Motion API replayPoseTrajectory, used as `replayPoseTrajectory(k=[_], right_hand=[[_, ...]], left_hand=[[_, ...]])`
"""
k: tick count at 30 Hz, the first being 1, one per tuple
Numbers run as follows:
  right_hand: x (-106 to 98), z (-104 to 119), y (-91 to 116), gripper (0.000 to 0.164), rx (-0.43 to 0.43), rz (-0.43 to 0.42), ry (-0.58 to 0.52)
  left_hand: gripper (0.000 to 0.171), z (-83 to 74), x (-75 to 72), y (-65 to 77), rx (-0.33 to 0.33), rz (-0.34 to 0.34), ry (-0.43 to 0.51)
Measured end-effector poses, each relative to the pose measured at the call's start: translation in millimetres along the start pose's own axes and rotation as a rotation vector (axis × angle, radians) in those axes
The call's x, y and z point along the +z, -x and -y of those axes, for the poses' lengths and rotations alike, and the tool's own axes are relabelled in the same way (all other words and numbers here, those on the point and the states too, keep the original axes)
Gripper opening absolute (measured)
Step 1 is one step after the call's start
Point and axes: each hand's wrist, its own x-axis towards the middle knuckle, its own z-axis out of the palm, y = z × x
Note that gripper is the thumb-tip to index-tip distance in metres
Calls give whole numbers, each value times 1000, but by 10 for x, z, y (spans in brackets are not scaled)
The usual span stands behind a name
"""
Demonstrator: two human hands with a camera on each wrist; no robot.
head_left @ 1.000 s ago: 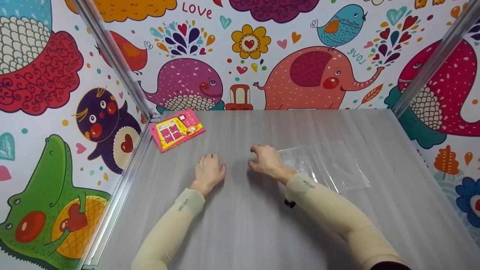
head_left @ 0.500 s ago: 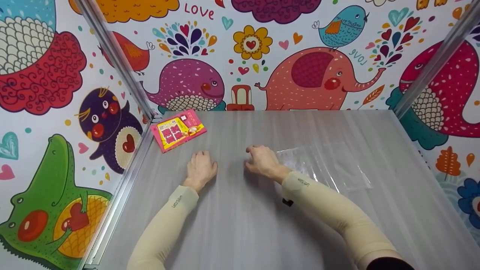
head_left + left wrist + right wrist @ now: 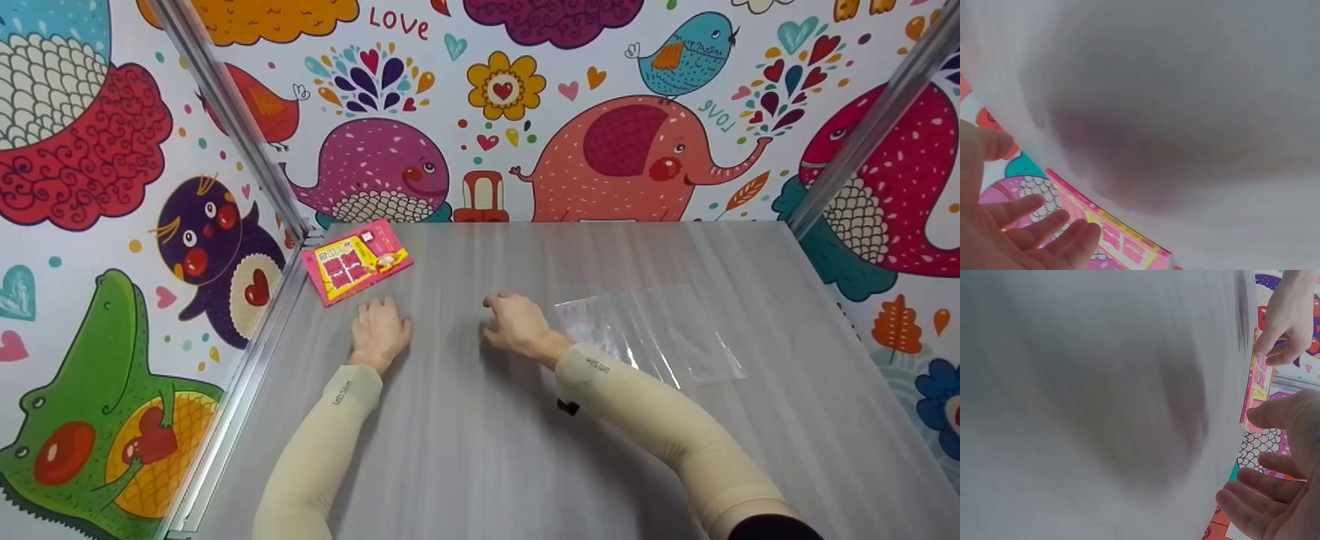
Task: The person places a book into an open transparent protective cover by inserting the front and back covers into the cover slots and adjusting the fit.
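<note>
Over the past second your left hand (image 3: 379, 334) has slid leftward to bring its fingertips just short of the pink-and-yellow packet (image 3: 357, 262), which lies unmoved ahead of them, and your right hand (image 3: 519, 322) has drifted slightly the same way. Both hands hold nothing, the fingers loosely bent and somewhat spread, thumbs standing apart. Behind your right fingers the clear plastic bag (image 3: 660, 337) lies flat on the grey table (image 3: 450, 450), its near-left part covered by your right sleeve (image 3: 645, 412), while beyond your left fingers a metal post (image 3: 234, 120) rises beside the packet's far-left corner.
</note>
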Motion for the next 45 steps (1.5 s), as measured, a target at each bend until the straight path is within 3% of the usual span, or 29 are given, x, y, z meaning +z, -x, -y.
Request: replayPoseTrajectory(k=[14,23,36,45], right_hand=[[83,102,-51,48,5,23,-16],[102,154,-73,47,-15,35,0],[105,164,-114,49,3,30,14],[113,176,-141,49,-10,29,12]], left_hand=[[52,172,-49,-126,-26,3,-32],[60,312,-37,-234,-97,35,-30],[45,505,-136,-470,-100,96,-74],[70,605,-225,-646,-178,197,-9]])
